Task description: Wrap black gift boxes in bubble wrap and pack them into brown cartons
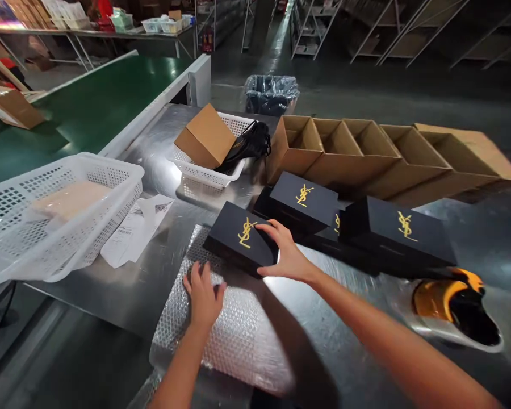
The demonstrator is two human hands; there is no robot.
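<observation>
Beyond the left hand (205, 301), the leftmost black box (234, 236) touches the right hand (288, 258).

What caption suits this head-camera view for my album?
The right hand grasps a gold-lettered black box by bubble wrap, the left hand nearby, open cardboard boxes beyond.

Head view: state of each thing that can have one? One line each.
Right hand: gripping the near black box
Near black box: shut
Left hand: fingers spread, over bubble wrap
Bubble wrap: spread out
Brown cartons: open-topped, in a row
Small carton: tilted
Left basket: open, beige packet inside
Bin: open, bag-lined
</observation>
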